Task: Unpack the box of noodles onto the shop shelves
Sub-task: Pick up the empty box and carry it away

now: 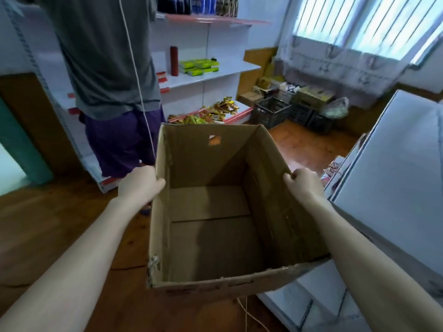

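Cardboard box [208,168] between hands: left hand [141,185] grips left rim, right hand [304,183] grips right rim

The cardboard box [208,236] is plain brown, darker in its shadowed bottom. The floor [60,224] is reddish-brown wood with visible grain. The shelves [215,75] are white with red edge strips. On them stand a dark red cylinder [174,61] and flat packs [199,67] in bright green and yellow. The packets [225,107] on the lowest shelf mix gold, red and green. A person wears a grey shirt [103,56] and purple trousers [119,144]. The crates [271,111] are black. The curtain [335,65] is pale with a faint grey pattern, and the string [136,68] is white.
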Demonstrator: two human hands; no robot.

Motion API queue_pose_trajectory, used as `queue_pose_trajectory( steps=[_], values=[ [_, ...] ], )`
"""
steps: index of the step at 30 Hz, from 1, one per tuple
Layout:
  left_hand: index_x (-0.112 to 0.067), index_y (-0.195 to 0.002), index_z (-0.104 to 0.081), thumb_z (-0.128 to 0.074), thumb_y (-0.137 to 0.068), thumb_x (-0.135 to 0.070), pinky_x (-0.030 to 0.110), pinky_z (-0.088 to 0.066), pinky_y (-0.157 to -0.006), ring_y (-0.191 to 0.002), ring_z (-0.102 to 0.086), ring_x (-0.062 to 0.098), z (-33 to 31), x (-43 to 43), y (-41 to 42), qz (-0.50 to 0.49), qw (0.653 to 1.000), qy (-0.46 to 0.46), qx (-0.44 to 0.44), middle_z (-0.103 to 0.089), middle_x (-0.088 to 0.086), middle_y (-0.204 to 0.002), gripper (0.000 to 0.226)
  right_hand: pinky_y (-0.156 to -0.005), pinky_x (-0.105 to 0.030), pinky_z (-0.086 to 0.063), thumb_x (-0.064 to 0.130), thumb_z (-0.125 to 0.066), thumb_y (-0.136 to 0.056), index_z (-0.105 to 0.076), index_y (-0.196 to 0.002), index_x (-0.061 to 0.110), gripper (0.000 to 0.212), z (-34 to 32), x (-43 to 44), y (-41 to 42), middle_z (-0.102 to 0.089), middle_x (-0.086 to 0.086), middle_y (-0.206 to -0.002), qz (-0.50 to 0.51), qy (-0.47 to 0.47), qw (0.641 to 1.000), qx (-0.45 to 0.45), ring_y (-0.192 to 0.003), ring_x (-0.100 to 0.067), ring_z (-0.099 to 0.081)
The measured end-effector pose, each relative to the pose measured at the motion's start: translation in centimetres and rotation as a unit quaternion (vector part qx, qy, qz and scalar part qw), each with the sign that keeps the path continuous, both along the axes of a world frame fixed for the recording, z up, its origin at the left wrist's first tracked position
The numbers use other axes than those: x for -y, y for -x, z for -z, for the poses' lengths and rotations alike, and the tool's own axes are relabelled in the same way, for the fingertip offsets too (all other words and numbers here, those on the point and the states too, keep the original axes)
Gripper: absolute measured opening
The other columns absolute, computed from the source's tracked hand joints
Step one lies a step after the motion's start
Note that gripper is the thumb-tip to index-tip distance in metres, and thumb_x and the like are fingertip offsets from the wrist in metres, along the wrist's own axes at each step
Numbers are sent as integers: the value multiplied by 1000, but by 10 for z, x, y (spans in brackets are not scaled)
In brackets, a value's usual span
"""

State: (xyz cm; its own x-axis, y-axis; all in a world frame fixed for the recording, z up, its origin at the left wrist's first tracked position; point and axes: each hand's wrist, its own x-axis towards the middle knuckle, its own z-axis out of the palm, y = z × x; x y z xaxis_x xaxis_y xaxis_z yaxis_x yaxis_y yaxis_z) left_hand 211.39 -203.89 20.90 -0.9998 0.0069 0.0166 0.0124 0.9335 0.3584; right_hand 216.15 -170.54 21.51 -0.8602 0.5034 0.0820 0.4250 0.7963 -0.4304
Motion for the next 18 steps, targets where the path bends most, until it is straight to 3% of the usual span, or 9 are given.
queue_pose_trajectory(
  steps=[5,12,18],
  values=[
    [-9,-89,-57,-48,-91,-25,32,-41,-60,-70,-53,26,-9,-28,102,77,997,24,-22,-58,9,-80,19,-68,-35,-48,31,-46,-93,-63,-90,2,33,-1,-10,43,-63,-13,-83,93,-7,996,-5,-78,-29,-59],
    [-2,-97,-58,-48,-94,-26,34,-39,-60,-83,-59,36,-7,-103,222,172,982,35,-65,-59,14,-86,27,-79,-46,-53,32,-44,-92,-65,-95,3,36,11,-46,102,-67,-16,-92,198,-20,980,-18,-88,-34,-63],
    [0,-96,-58,-48,-95,-23,28,-27,-49,-68,-45,24,-4,-186,311,210,973,57,-77,-48,7,-73,25,-74,-39,-52,31,-45,-93,-64,-92,4,33,22,-107,170,-66,-13,-87,247,-5,969,-22,-86,-32,-63]
  ],
)
